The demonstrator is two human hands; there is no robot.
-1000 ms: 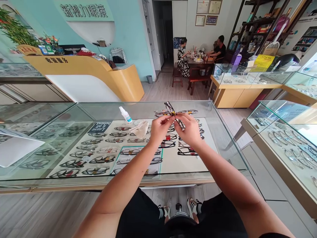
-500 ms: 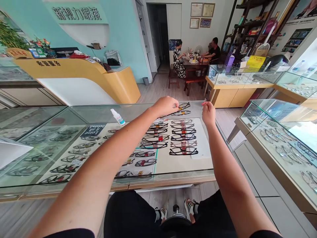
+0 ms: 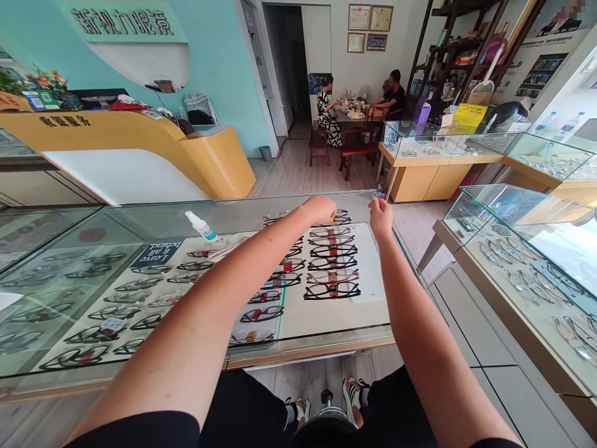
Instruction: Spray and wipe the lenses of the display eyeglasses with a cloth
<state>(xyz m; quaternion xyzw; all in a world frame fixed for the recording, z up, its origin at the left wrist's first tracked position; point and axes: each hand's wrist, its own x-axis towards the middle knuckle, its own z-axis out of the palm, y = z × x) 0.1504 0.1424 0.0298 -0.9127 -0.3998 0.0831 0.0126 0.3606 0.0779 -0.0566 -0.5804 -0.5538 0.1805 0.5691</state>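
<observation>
My left hand point(image 3: 321, 210) reaches over the glass counter, its fingers closed at the left end of a dark-framed pair of eyeglasses point(image 3: 344, 217) at the far end of the right-hand column. Part of that pair is hidden behind the fingers. My right hand point(image 3: 382, 218) is raised by the counter's far right corner, fingers pinched together. A small dark, purplish item point(image 3: 381, 190) shows just above its fingertips; too small to name. Below my left hand lie stacked rows of eyeglasses point(image 3: 332, 290) with red tags across their bridges. My left forearm covers part of another column.
A white spray bottle point(image 3: 201, 226) stands on the glass counter point(image 3: 233, 206) to the left. Inside are more frames and a dark printed card point(image 3: 157, 252). Another glass showcase point(image 3: 508, 249) stands at right. Two people sit at a table point(image 3: 357, 118) far back.
My left hand has lowered the eyeglasses from a raised tilt onto the row at the far end. My right hand stays pinched near the corner. The whole view has shifted slightly.
</observation>
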